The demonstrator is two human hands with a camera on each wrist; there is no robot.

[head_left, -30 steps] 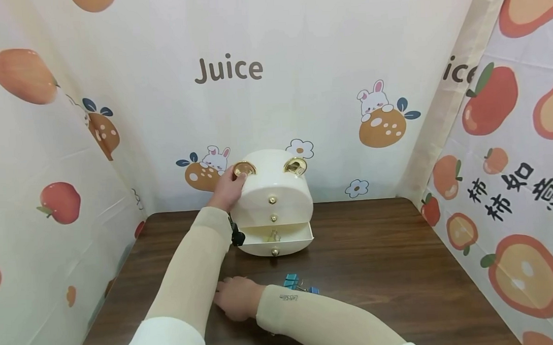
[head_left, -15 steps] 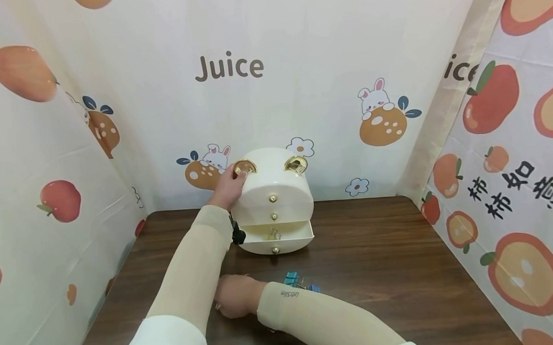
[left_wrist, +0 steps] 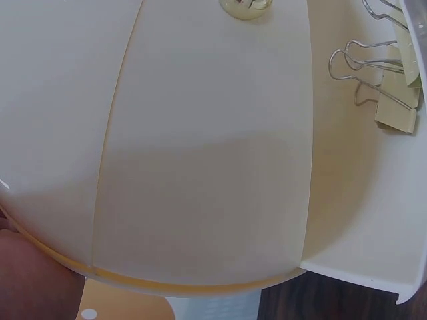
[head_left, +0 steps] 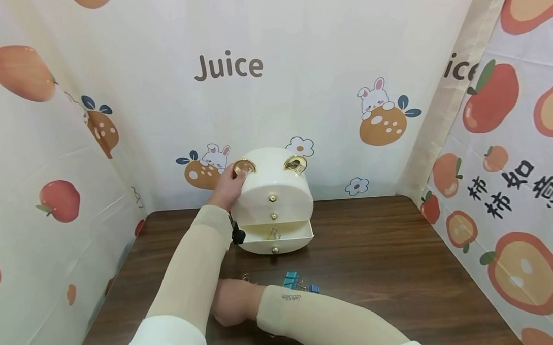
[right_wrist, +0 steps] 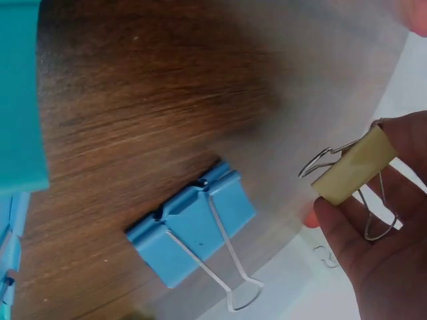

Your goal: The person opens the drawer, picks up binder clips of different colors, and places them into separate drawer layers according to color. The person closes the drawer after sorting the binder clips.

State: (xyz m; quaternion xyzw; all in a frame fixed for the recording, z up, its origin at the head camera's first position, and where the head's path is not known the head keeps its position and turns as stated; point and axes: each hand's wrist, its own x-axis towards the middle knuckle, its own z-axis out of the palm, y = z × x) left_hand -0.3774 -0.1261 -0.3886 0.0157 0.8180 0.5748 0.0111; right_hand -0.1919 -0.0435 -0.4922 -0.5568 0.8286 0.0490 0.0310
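Observation:
My left hand (head_left: 228, 187) grips the upper left side of a white desktop drawer box (head_left: 272, 185), with the thumb at its gold ring. The bottom drawer (head_left: 301, 231) stands pulled out. Inside it lie pale yellow binder clips (left_wrist: 398, 100) with wire handles, in the left wrist view. Low over the table, my right hand (head_left: 235, 302) is turned so that its fingers are hidden in the head view. The right wrist view shows this hand pinching a yellow binder clip (right_wrist: 355, 165) between thumb and fingers. Nearby on the wood lies a blue binder clip (right_wrist: 200, 227).
A teal binder clip (head_left: 291, 279) and another blue one lie just beyond my right forearm, in front of the drawer box. The brown wooden table (head_left: 375, 250) is enclosed by fruit-printed curtains (head_left: 318, 64) at the back and sides.
My right hand has turned over and drawn slightly nearer, hiding its fingers, and a wire handle beyond it now shows. My left hand keeps its hold on the drawer box.

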